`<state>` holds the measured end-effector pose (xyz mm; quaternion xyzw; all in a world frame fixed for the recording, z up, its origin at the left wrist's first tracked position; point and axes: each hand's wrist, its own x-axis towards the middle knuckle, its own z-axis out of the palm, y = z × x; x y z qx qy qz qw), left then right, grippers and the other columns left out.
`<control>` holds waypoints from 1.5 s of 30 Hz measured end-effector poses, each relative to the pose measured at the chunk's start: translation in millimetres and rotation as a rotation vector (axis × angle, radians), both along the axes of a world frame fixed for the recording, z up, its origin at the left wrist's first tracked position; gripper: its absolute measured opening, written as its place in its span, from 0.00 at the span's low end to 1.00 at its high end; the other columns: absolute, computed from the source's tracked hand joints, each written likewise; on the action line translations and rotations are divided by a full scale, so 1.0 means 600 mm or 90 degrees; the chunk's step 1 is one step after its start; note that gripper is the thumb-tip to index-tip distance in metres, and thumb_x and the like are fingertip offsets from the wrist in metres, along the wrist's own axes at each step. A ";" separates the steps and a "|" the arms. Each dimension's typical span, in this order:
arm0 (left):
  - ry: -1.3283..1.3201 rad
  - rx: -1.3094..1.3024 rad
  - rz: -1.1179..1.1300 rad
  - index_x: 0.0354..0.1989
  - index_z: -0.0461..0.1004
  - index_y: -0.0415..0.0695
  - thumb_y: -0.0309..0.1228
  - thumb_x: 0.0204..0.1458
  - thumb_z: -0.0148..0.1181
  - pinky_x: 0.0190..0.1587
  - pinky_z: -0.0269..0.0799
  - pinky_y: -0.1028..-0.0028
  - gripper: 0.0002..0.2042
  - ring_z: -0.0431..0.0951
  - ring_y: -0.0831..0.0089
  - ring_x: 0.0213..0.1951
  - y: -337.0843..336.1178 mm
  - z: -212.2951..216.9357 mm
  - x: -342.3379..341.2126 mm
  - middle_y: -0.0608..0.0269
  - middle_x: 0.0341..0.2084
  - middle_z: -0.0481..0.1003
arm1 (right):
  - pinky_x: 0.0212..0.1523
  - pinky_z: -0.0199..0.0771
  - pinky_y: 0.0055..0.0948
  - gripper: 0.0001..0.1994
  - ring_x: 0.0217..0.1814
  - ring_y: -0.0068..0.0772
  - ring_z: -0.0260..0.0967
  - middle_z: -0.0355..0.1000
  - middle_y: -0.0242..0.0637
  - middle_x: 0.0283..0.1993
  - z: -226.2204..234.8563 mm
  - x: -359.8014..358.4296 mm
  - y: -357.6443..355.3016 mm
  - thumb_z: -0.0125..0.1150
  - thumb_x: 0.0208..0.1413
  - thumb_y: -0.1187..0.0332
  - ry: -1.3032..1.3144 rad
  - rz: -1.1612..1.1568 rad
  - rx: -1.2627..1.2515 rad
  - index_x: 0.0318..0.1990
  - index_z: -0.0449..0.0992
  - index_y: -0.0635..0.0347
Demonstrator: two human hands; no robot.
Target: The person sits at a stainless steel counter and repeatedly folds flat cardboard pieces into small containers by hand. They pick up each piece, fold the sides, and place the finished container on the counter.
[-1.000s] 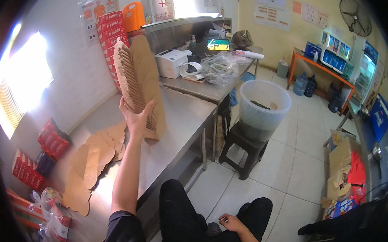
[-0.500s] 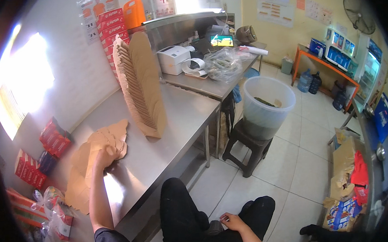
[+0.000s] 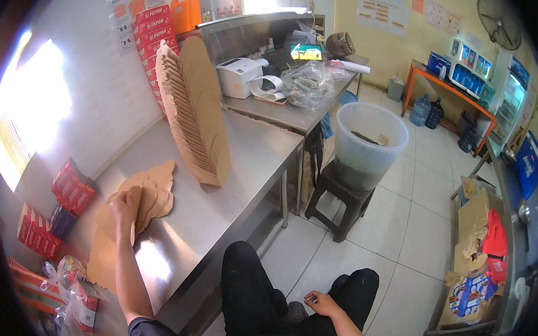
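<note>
My left hand (image 3: pixel 123 208) reaches over the steel table and pinches the edge of one brown cardboard sheet (image 3: pixel 136 201). That sheet is tilted up a little from a loose, overlapping pile of flat cardboard cutouts (image 3: pixel 156 191) with scalloped edges. Beyond the pile, a tall bundle of nested folded cardboard (image 3: pixel 200 111) stands upright on the table. My right hand (image 3: pixel 323 304) rests by my thigh in my lap, fingers loosely bent and nothing visible in it.
Small red boxes (image 3: pixel 73 188) line the wall side, with a plastic bag (image 3: pixel 73 290) nearer me. A white label printer (image 3: pixel 239 77) stands on the farther counter. Right of the table, a translucent bucket (image 3: pixel 370 142) sits on a dark stool (image 3: pixel 339 204).
My left hand has shifted left over the pile, and a sheet now stands tilted at its fingers. My right hand stays in my lap.
</note>
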<state>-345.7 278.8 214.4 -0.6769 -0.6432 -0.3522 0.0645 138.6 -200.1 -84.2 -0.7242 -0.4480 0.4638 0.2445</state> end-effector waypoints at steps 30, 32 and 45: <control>-1.091 -0.521 -0.587 0.49 0.64 0.48 0.33 0.74 0.50 0.39 0.72 0.78 0.04 0.73 0.84 0.39 -0.489 -0.062 0.511 0.70 0.40 0.72 | 0.48 0.76 0.34 0.16 0.49 0.30 0.73 0.72 0.40 0.53 0.223 0.078 -0.055 0.57 0.67 0.73 0.234 -0.815 0.501 0.59 0.67 0.58; -1.075 -0.551 -0.590 0.49 0.64 0.49 0.34 0.74 0.50 0.38 0.70 0.79 0.05 0.72 0.84 0.38 -0.494 -0.064 0.521 0.70 0.39 0.72 | 0.53 0.75 0.35 0.17 0.54 0.32 0.72 0.71 0.40 0.55 0.231 0.073 -0.057 0.59 0.66 0.72 0.049 -0.761 0.580 0.60 0.67 0.58; -1.016 -0.773 -0.728 0.49 0.61 0.52 0.38 0.76 0.44 0.44 0.65 0.79 0.06 0.67 0.85 0.43 -0.537 -0.095 0.520 0.72 0.41 0.67 | 0.76 0.58 0.45 0.51 0.80 0.49 0.54 0.55 0.49 0.78 0.408 -0.029 0.073 0.81 0.50 0.56 -0.237 -0.211 0.514 0.77 0.56 0.60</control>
